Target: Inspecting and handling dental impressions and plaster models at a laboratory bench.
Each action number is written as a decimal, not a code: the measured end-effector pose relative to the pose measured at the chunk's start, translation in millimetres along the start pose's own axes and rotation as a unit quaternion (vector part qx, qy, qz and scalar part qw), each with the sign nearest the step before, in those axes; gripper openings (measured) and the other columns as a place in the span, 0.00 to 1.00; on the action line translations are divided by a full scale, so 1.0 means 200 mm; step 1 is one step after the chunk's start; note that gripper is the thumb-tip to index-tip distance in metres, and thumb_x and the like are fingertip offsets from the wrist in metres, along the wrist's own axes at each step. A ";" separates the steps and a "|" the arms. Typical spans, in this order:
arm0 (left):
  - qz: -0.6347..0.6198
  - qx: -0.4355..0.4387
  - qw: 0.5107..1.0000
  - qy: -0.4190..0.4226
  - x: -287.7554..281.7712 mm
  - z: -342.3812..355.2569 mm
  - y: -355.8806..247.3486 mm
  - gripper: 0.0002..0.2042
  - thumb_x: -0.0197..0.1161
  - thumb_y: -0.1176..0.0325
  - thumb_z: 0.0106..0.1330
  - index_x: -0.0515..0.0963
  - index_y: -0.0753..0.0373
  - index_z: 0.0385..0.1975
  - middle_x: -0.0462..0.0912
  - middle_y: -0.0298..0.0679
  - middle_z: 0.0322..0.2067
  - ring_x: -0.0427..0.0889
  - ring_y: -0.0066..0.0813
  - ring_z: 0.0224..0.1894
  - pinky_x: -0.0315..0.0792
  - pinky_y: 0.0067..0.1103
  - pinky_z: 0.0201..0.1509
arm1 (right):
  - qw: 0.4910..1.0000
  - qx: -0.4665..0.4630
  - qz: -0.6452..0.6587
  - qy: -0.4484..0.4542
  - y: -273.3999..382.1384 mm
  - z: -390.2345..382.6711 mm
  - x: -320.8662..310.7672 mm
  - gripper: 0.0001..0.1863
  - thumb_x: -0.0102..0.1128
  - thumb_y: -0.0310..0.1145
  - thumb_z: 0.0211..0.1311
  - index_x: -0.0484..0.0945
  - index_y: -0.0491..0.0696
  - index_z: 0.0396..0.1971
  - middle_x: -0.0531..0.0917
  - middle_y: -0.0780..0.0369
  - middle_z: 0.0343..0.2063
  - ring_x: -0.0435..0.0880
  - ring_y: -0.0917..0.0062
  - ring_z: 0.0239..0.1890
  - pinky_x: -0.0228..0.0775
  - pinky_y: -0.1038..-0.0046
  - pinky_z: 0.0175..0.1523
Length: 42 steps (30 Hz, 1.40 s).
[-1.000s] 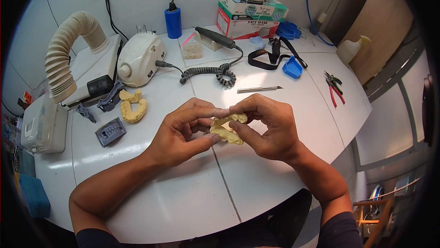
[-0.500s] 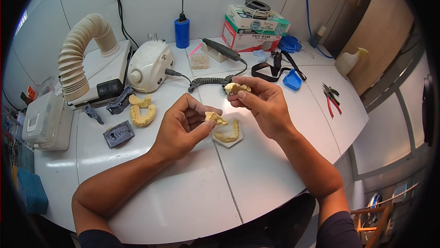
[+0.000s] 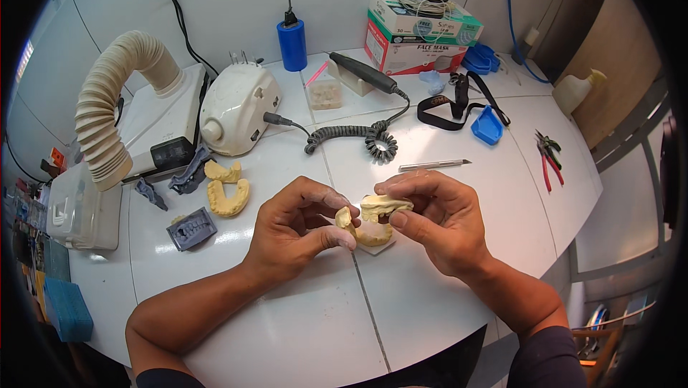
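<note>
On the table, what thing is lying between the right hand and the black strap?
In the head view, a slim silver craft knife lies between the right hand and the black strap.

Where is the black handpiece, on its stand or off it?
On it: the black handpiece lies across the pale stand, its coiled cord trailing onto the table.

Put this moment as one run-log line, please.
left hand: pinches cream cast piece | right hand: pinches second cream piece | table: cream dental arch on white base, partly hidden | beyond hands: silver craft knife
</note>
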<state>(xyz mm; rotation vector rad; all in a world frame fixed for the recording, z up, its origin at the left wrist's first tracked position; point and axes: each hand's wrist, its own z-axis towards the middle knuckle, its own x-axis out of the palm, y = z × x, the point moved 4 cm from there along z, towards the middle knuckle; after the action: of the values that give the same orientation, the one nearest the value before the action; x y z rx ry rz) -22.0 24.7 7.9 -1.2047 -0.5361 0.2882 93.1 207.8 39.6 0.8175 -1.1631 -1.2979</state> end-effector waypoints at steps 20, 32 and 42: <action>0.089 0.070 0.994 0.002 0.00 -0.01 -0.02 0.17 0.80 0.75 0.59 0.84 0.63 0.47 0.85 0.40 0.45 0.83 0.25 0.46 0.77 0.22 0.48 | 0.992 -0.028 -0.119 0.037 0.05 -0.01 0.06 0.17 0.68 0.19 0.67 0.82 0.34 0.55 0.86 0.50 0.47 0.88 0.72 0.49 0.83 0.73 0.55; 0.131 0.059 0.990 0.001 0.00 -0.01 -0.03 0.17 0.80 0.76 0.57 0.85 0.64 0.46 0.86 0.38 0.41 0.83 0.22 0.41 0.76 0.20 0.45 | 0.990 0.007 -0.133 0.053 0.03 -0.01 0.05 0.16 0.69 0.21 0.66 0.84 0.35 0.53 0.88 0.51 0.45 0.89 0.74 0.46 0.83 0.76 0.49; 0.126 0.073 0.989 0.006 0.00 -0.01 -0.03 0.17 0.80 0.75 0.57 0.87 0.62 0.47 0.88 0.41 0.41 0.85 0.26 0.43 0.76 0.22 0.48 | 0.982 0.008 -0.177 0.071 0.06 0.01 0.04 0.16 0.70 0.23 0.66 0.84 0.34 0.51 0.89 0.52 0.41 0.89 0.76 0.41 0.83 0.77 0.46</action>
<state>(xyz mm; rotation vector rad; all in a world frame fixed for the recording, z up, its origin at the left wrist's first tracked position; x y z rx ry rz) -21.5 20.1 12.4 -1.1301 -0.3454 0.5263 94.2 201.8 52.2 1.1479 -0.9430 -1.4924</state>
